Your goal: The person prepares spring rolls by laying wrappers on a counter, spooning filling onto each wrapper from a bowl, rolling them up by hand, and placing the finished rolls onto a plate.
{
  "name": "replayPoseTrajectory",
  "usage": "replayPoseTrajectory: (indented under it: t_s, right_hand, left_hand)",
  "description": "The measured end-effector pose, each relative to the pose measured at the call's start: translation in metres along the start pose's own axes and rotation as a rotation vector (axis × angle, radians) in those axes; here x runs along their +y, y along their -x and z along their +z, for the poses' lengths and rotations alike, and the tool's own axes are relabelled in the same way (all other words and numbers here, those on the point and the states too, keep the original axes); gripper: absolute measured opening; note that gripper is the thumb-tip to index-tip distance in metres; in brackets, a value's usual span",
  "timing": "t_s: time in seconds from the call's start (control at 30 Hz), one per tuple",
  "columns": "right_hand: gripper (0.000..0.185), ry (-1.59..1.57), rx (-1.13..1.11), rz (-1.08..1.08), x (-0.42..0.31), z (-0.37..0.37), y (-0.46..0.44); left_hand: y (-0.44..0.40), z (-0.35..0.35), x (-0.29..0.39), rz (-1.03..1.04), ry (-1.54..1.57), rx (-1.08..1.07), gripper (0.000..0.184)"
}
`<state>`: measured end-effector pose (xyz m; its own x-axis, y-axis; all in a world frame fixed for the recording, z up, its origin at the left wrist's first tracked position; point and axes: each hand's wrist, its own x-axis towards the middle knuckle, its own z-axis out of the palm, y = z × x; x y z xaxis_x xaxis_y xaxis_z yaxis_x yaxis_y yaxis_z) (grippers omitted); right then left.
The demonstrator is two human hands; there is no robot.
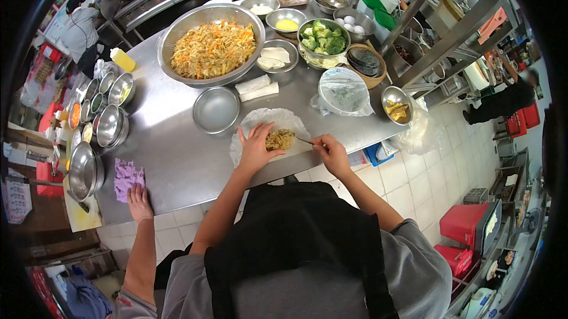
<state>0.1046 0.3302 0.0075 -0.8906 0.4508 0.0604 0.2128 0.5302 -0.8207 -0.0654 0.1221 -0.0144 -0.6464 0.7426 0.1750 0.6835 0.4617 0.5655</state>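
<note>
A thin round white wrapper (239,152) lies on the steel table before me, with a mound of shredded filling (279,139) in its middle. My left hand (257,145) rests on the wrapper's left part, fingers apart, against the filling's left side. In my right hand (332,154) is the handle of a spoon (304,141), whose far end reaches the filling's right edge. Beyond the wrapper are two white rolls (257,89) and an empty shallow metal bowl (216,109).
A large colander (168,53) of shredded vegetables stands behind. Bowls of broccoli (322,38), eggs (354,25) and yellow liquid (287,24) line the back. At left, another person's hand (140,202) touches a purple cloth (128,178). A plastic-lined bowl (345,91) sits right.
</note>
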Motion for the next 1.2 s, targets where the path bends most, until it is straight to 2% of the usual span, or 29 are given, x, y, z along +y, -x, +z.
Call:
replayPoseTrajectory:
  t_s: [0.13,0.23,0.33,0.43,0.47,0.57,0.67,0.73,0.8,0.83,0.9,1.0,1.1,1.13,1.2]
  right_hand:
    - [0.014,0.191,0.026,-0.084,-0.009,0.002,0.002]
    - [0.015,0.115,0.055,-0.038,-0.021,-0.003,-0.001]
    - [0.012,-0.015,0.013,0.035,-0.004,-0.004,-0.007]
    - [0.014,-0.187,-0.117,0.151,0.012,-0.007,-0.02]
    - [0.015,-0.373,-0.148,0.182,0.016,-0.005,-0.027]
    - [0.016,-0.339,-0.199,0.201,-0.018,-0.021,-0.063]
    - [0.02,-0.337,-0.09,-0.035,-0.053,-0.02,-0.128]
    - [0.024,-0.232,0.06,-0.257,-0.086,-0.007,-0.174]
    - [0.021,0.28,0.23,-0.362,-0.143,0.001,-0.2]
    - [0.019,0.34,0.327,-0.502,-0.142,0.02,-0.223]
    - [0.016,0.541,0.301,-0.446,-0.153,0.051,-0.253]
    - [0.024,0.641,0.14,-0.511,-0.139,0.089,-0.278]
    - [0.023,0.566,0.13,-0.451,-0.127,0.094,-0.271]
    - [0.026,0.598,0.179,-0.478,-0.131,0.087,-0.256]
    - [0.027,0.386,0.226,-0.582,-0.133,0.064,-0.226]
  left_hand:
    - [0.004,-0.009,-0.002,-0.029,0.016,-0.022,0.092]
    - [0.013,-0.012,-0.011,-0.063,0.012,-0.019,0.092]
    - [0.022,-0.012,-0.015,-0.084,0.011,-0.012,0.092]
    - [0.031,-0.016,-0.017,-0.109,0.002,-0.003,0.09]
    - [0.033,-0.017,-0.016,-0.119,0.001,0.003,0.088]
    - [0.039,-0.028,-0.008,-0.127,0.015,0.042,0.085]
    - [0.048,-0.032,-0.007,-0.134,-0.007,0.072,0.081]
    - [0.053,-0.032,-0.009,-0.136,-0.035,0.104,0.08]
    - [0.061,-0.03,-0.013,-0.14,-0.035,0.134,0.078]
    - [0.064,-0.032,-0.013,-0.143,-0.036,0.145,0.077]
    - [0.069,-0.033,-0.014,-0.159,-0.046,0.175,0.074]
    - [0.077,-0.03,-0.017,-0.195,-0.059,0.197,0.071]
    - [0.078,-0.033,-0.02,-0.193,-0.079,0.219,0.069]
    - [0.079,-0.034,-0.021,-0.194,-0.076,0.219,0.069]
    - [0.082,-0.031,-0.022,-0.193,-0.056,0.205,0.068]
